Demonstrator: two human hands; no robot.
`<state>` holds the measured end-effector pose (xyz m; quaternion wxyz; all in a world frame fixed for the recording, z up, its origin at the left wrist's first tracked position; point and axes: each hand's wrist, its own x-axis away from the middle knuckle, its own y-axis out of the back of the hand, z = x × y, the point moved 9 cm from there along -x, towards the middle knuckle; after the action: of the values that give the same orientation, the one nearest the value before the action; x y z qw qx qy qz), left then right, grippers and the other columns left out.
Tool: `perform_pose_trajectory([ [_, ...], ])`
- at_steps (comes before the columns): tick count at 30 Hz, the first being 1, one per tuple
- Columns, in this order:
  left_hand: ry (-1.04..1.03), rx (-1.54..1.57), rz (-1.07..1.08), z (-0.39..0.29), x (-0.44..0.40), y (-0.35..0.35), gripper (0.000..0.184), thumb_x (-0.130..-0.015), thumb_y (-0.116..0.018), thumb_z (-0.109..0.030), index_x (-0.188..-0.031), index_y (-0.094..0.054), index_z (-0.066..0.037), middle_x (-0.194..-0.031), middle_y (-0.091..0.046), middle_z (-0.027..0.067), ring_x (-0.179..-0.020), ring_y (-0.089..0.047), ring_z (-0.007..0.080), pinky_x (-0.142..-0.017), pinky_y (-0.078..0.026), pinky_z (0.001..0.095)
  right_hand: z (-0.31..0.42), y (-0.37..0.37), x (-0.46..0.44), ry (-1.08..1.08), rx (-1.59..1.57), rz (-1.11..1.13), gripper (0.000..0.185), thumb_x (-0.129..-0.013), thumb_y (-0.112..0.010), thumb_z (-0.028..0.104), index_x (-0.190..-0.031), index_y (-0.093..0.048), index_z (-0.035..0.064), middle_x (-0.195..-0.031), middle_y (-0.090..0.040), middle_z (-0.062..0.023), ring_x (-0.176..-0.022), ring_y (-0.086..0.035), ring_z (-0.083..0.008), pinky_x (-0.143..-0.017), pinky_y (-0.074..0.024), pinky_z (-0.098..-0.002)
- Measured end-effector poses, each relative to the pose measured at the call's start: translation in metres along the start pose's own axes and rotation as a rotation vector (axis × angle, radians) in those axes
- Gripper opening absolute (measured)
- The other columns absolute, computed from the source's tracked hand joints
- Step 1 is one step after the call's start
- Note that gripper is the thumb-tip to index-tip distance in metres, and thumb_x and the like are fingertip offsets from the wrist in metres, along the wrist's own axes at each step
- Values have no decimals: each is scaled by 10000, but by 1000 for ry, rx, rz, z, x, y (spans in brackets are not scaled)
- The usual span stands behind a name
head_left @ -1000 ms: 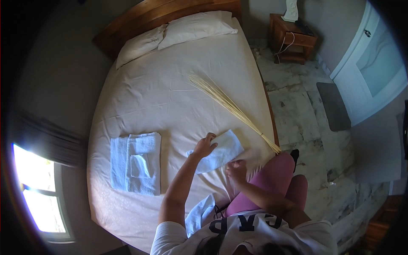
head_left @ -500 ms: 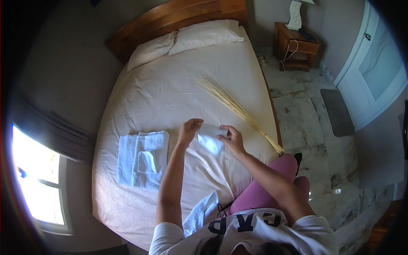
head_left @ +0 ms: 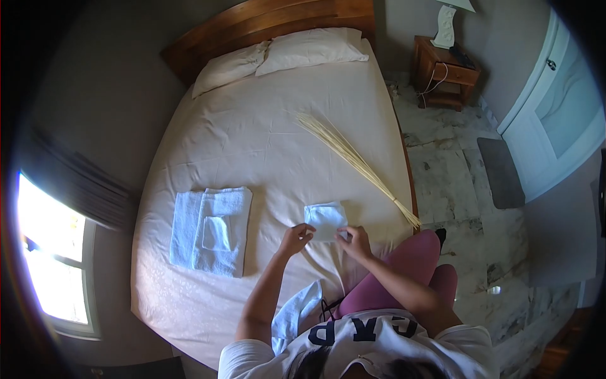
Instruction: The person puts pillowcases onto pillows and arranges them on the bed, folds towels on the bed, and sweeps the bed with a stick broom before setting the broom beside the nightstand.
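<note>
A small white folded cloth (head_left: 326,218) lies on the bed, at least its far part resting flat on the sheet. My left hand (head_left: 298,239) pinches its near left corner between thumb and fingers. At the near right corner, my right hand (head_left: 354,241) grips the cloth in the same way. Left of my arms sits a stack of folded light-blue towels (head_left: 189,230), with a small folded cloth (head_left: 216,234) on top. Close to my body, a crumpled light-blue cloth (head_left: 297,314) lies partly hidden behind my shirt.
A bundle of thin pale sticks (head_left: 353,161), tied near one end, lies across the bed's right side (head_left: 265,139). Two pillows (head_left: 309,52) rest against the wooden headboard (head_left: 284,25). A nightstand (head_left: 445,72) with a lamp (head_left: 445,26) stands beyond the bed, near a door (head_left: 562,114).
Both hands have moved down toward my body. The white cloth, held up in the air before, is now spread flat on the sheet with its near corners in my fingers.
</note>
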<state>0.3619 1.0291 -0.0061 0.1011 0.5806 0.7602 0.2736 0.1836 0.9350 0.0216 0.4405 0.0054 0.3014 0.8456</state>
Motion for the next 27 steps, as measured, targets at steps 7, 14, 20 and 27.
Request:
perform_pose_trajectory([
  [7,-84,-134,-45,-38,-13,1,434,-740,-603,-41,-1164,-575,-133,-1078,-569,153,-832,-578,250,-743,-468,312,-21,-7,-41,-206,-180,28,218,-699,-658,71,-914,-660,42,-850,-634,-114,-629,-583,-187,-579,-445,-301],
  [14,-198,-281,-362,-38,-2,8,502,-709,-600,-54,-1200,-509,-103,-1184,-446,197,-1026,-494,387,-887,-431,420,-9,-14,-47,61,-48,-44,433,-670,-567,-49,-1090,-592,52,-1083,-516,-149,-917,-548,-288,-777,-463,-343],
  [20,228,-236,-443,-21,-7,6,518,-704,-653,-131,-1165,-423,-182,-1080,-469,263,-935,-519,440,-785,-464,487,0,-14,-41,72,37,-51,407,-667,-611,-5,-1070,-580,46,-1098,-478,-169,-1012,-502,-337,-840,-439,-385],
  [27,89,271,-294,-3,6,19,468,-735,-533,-16,-1183,-491,-146,-997,-603,173,-955,-575,311,-813,-457,385,7,-3,-36,43,-40,-49,316,-733,-626,54,-1038,-549,27,-1128,-446,-184,-1009,-476,-315,-823,-412,-379],
])
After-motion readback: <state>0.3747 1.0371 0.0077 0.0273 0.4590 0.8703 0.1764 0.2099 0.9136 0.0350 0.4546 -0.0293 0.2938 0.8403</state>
